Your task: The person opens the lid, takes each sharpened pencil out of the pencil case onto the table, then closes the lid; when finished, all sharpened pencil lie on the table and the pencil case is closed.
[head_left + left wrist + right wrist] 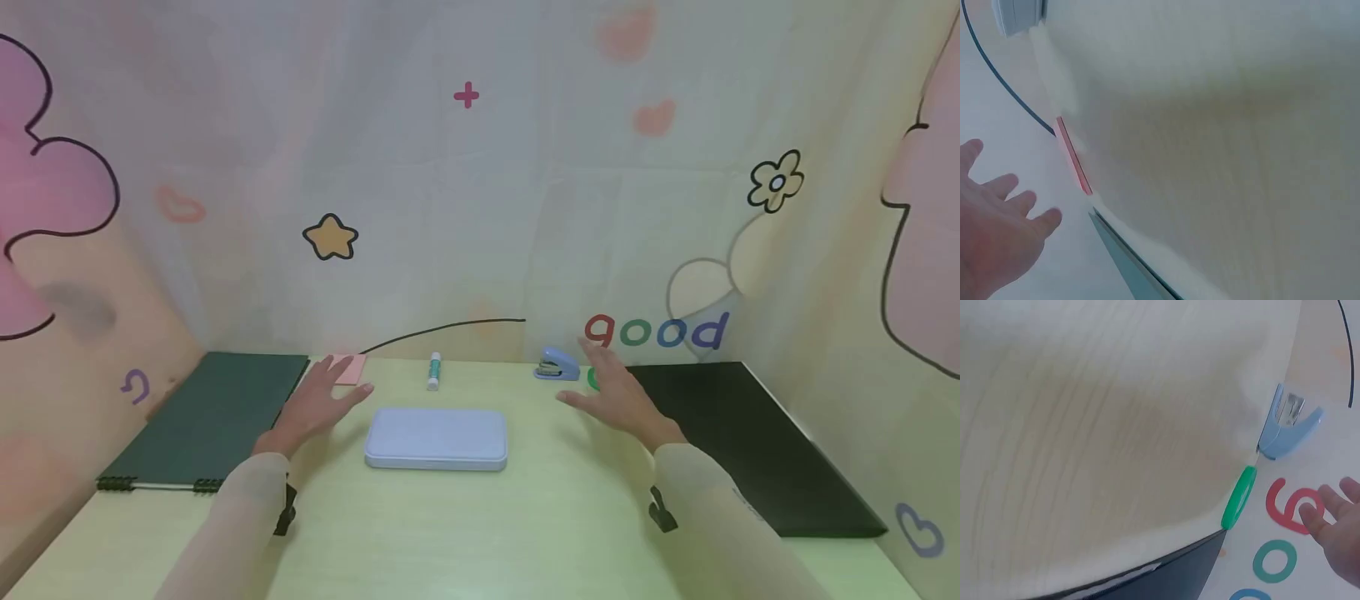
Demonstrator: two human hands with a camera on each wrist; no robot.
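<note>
Head view: both hands spread, grasping nothing, left hand at 10 o'clock and right hand at 2 o'clock of blue case, mid-tabletop; bare room toward 6 o'clock.

Your right hand shows at the lower right edge, fingers straight and spread, holding nothing and hovering in front of the backdrop's red letter. To its left a green round object lies edge-on at the pale wooden table's rim. Just above it sits the blue stapler. A dark mat fills the bottom edge, near the green piece.
</note>
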